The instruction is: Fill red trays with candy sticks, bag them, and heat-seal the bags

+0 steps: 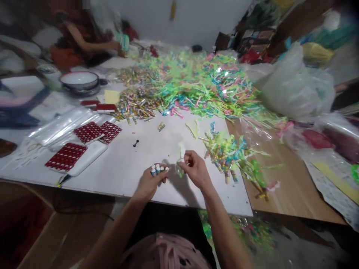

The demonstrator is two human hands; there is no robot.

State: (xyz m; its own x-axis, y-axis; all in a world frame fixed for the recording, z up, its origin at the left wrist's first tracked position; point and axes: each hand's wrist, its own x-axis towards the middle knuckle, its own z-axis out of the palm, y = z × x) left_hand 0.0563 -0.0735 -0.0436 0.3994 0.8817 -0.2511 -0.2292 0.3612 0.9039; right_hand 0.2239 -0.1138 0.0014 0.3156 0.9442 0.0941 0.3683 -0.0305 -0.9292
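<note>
Near the table's front edge, my left hand (147, 184) is closed around several small tubes (157, 170) with white ends and blue-green sides. Just to its right, my right hand (196, 170) pinches a thin pale-green and white plastic strip (181, 148) that sticks up from the fingertips; part of it is blurred. A gap separates the two hands. Right of my right hand lies a loose bunch of printed tubes with green and blue streamers (228, 151). A pair of small tubes (161, 126) rests farther back on the white tabletop (151, 130).
A large heap of green, pink and blue streamers (193, 89) and a pile of small tubes (137, 104) cover the back. Left are red patterned packs (67, 156), clear plastic sleeves (63, 125) and a bowl (80, 84). A plastic bag (300, 86) stands right. Another person's arm (89, 45) reaches in.
</note>
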